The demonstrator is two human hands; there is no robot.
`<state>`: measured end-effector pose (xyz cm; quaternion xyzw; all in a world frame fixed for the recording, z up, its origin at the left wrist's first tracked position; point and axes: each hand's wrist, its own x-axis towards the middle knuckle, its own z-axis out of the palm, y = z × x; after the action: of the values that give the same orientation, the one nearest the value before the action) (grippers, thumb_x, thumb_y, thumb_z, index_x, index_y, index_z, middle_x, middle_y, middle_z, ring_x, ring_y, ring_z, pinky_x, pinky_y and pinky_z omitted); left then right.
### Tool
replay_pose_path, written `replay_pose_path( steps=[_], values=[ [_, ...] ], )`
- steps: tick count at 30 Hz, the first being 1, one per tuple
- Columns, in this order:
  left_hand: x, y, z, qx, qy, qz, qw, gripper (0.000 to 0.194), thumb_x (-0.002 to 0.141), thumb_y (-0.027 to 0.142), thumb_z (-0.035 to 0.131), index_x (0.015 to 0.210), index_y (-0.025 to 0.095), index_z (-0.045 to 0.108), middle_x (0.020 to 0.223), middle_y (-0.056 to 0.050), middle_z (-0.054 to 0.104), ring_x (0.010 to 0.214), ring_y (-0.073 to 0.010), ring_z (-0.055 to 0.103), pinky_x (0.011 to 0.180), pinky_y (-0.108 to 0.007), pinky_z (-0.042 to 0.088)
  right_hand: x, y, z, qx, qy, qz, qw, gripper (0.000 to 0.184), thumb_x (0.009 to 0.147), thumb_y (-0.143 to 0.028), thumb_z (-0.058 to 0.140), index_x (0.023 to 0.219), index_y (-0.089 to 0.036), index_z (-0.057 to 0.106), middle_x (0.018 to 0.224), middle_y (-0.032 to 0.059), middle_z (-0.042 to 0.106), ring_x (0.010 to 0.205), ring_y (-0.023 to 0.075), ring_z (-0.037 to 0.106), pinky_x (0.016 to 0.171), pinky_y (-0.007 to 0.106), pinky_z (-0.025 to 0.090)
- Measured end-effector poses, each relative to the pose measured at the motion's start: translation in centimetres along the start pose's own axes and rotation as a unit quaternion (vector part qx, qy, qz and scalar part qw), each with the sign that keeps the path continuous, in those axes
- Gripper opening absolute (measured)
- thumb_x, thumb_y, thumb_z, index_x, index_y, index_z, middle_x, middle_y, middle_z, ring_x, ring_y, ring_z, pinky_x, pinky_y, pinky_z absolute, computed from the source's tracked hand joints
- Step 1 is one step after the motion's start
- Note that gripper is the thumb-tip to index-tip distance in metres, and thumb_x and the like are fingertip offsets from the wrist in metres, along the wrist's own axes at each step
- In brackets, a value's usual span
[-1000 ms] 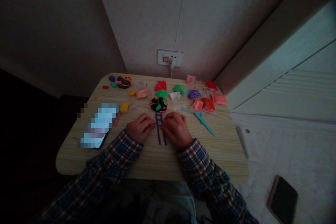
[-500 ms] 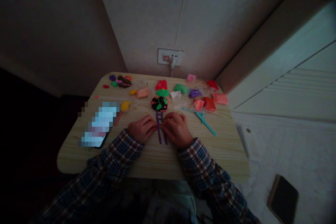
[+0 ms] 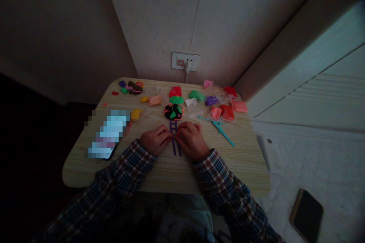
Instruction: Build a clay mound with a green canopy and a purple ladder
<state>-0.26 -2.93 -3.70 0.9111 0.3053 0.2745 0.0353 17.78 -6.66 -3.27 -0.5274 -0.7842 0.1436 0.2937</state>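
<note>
A purple clay ladder (image 3: 175,148) lies flat on the table, its two long rails pointing toward me and short rungs showing near its top. My left hand (image 3: 155,139) pinches at the left rail, and my right hand (image 3: 192,141) pinches at the right one. Their fingertips nearly meet over the middle of the ladder and hide part of it. Whatever small piece is between the fingers is too small to make out. Just beyond the ladder sits a black clay piece (image 3: 169,113) with pink trim and green leaf shapes, under a green clay top (image 3: 176,100).
Bagged clay lies along the back, including a green lump (image 3: 196,95), a purple lump (image 3: 211,101) and a red pack (image 3: 227,112). Turquoise modelling tools (image 3: 224,134) are on the right. On the left a lit phone (image 3: 110,134) rests on the wooden table (image 3: 137,176).
My left hand has shifted slightly right, so its fingertips now reach over the left rail close to my right fingers. My right hand stays nearly in place.
</note>
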Motion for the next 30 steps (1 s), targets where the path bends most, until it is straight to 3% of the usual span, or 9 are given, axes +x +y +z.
replay_pose_path(
  steps=[23,30],
  values=[
    [-0.05,0.16,0.07,-0.004,-0.014,-0.007,1.0,0.023,0.09,0.028,0.046,0.083,0.018,0.065,0.08,-0.002,0.062,0.064,-0.011,0.058,0.05,-0.019,0.043,-0.1,0.23,-0.19,-0.013,0.007,-0.012,1.0,0.011,0.086,-0.022,0.052,0.085,-0.02,0.062,0.099,0.0046,0.06,0.096,0.0188,0.053,0.087,0.039,0.026],
    [-0.16,-0.07,-0.18,-0.025,-0.007,-0.036,0.999,0.016,0.086,0.024,0.051,0.083,0.016,0.064,0.081,-0.003,0.062,0.068,-0.0123,0.059,0.054,-0.02,0.046,-0.03,0.53,-0.7,-0.011,0.037,0.029,0.999,0.009,0.084,-0.019,0.051,0.082,-0.018,0.06,0.095,0.0048,0.06,0.094,0.0181,0.053,0.085,0.037,0.027]
  ],
)
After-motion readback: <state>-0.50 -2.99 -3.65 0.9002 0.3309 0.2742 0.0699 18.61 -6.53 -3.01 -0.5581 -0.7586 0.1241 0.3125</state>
